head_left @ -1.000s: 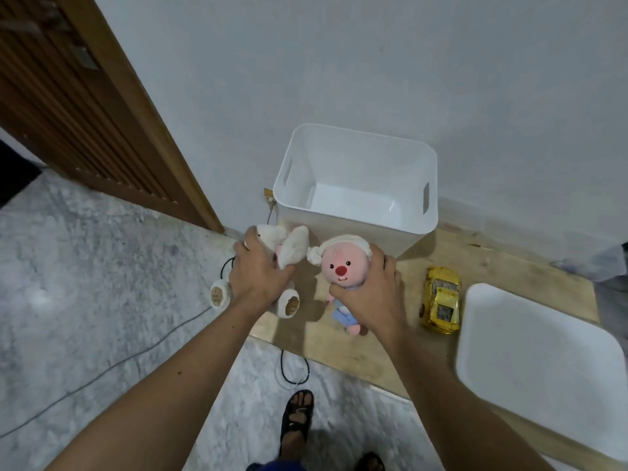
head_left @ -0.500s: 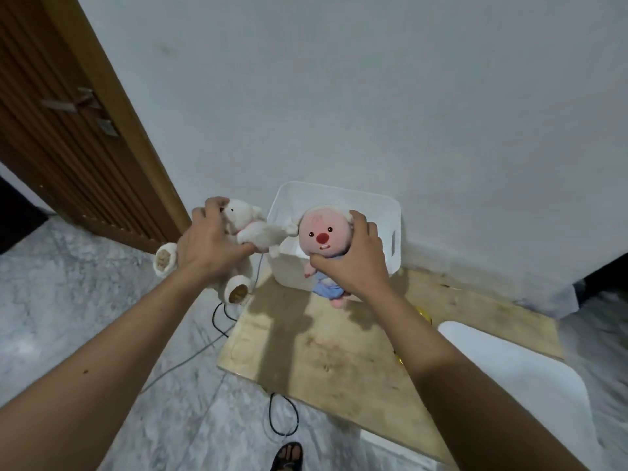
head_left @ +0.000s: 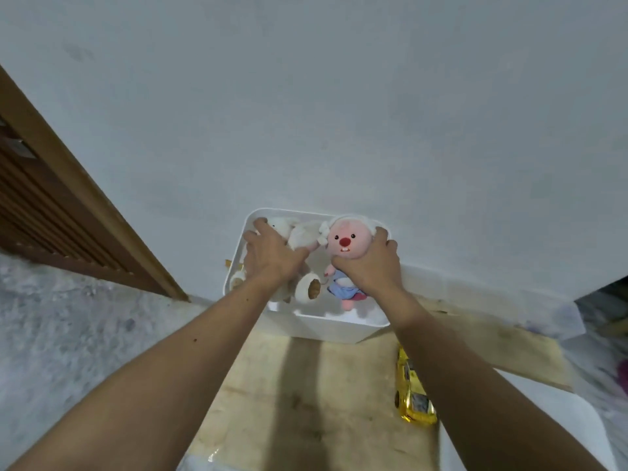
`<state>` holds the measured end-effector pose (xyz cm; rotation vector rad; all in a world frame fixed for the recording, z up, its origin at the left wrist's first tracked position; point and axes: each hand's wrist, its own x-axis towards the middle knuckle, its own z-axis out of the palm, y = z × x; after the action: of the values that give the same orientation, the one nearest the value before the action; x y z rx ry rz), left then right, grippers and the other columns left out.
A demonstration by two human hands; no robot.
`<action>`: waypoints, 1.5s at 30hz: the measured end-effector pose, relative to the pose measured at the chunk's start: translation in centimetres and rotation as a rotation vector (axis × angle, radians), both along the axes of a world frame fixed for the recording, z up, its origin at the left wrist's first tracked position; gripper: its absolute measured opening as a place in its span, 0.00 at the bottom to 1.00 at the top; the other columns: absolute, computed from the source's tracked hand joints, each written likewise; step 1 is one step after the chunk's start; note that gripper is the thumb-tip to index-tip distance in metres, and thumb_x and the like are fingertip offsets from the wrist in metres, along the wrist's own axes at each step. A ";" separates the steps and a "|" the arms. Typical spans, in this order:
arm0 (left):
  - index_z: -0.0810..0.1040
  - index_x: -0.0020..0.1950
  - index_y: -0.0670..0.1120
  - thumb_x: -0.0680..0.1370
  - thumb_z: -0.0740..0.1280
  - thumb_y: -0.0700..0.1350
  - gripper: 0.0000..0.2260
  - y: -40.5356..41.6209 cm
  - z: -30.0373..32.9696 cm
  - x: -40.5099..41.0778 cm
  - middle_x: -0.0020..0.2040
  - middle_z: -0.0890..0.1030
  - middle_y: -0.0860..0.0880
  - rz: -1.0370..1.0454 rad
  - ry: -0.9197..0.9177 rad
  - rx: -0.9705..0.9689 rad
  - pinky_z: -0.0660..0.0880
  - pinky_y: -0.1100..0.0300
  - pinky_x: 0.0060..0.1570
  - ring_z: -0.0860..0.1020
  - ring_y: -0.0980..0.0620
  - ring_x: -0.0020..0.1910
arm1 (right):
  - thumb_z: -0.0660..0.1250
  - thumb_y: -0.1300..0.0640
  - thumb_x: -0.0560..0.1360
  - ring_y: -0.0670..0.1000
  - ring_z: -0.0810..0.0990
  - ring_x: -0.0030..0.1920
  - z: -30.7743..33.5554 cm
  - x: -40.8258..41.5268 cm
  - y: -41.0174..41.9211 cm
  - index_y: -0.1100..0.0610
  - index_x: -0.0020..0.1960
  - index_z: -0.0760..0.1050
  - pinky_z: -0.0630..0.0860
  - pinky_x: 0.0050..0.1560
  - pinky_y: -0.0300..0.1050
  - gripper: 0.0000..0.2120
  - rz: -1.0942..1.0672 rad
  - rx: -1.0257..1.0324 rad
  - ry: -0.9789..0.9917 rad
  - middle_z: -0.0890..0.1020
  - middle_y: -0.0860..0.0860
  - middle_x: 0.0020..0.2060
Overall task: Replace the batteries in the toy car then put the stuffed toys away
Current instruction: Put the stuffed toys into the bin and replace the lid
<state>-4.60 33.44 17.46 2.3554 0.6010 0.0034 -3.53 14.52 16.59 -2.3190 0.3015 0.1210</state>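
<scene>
Over the white bin [head_left: 316,326], which stands on a wooden board [head_left: 306,396] against the pale wall [head_left: 339,113], we hold both stuffed toys above the open top. Our left hand [head_left: 272,256] grips the cream stuffed toy [head_left: 302,234], fingers curled round its body; its round feet with tan soles hang below the wrist, one of them [head_left: 307,289] plainly facing us, the other partly hidden behind the forearm. Our right hand [head_left: 368,265] clasps the pink stuffed toy [head_left: 345,241] from behind and below the head, thumb and fingers wrapped round it; its face with the red nose looks toward us, and its blue clothing and pink foot dangle inside the outline of the bin. The two toys touch one another at the pink toy's ear. We cannot tell whether either toy touches the bin's floor; both appear to be hanging from the hands.

The yellow toy car [head_left: 413,399] lies on the board to the right, just beside our right forearm, which covers part of its side. Near it, at the lower right, a white lid-like panel [head_left: 530,402] overlaps the board; the forearm hides most of its near edge. Both forearms cast shadows across the board. To the left, a brown slatted door [head_left: 51,212] with its wooden frame stands well apart from the bin, above a grey marbled floor [head_left: 68,334].
</scene>
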 end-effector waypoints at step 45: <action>0.57 0.84 0.42 0.79 0.75 0.54 0.41 2.1 -3.4 -0.7 0.81 0.64 0.41 -0.262 -0.034 -0.052 0.68 0.49 0.73 0.68 0.41 0.78 | 0.77 0.43 0.73 0.59 0.76 0.69 -2.7 -1.8 -0.5 0.57 0.75 0.67 0.74 0.64 0.49 0.38 0.091 -0.101 0.088 0.77 0.57 0.68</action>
<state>-5.26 35.53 14.06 2.3612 0.2690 -0.0888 -5.32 14.07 13.85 -2.4323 0.2510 0.2592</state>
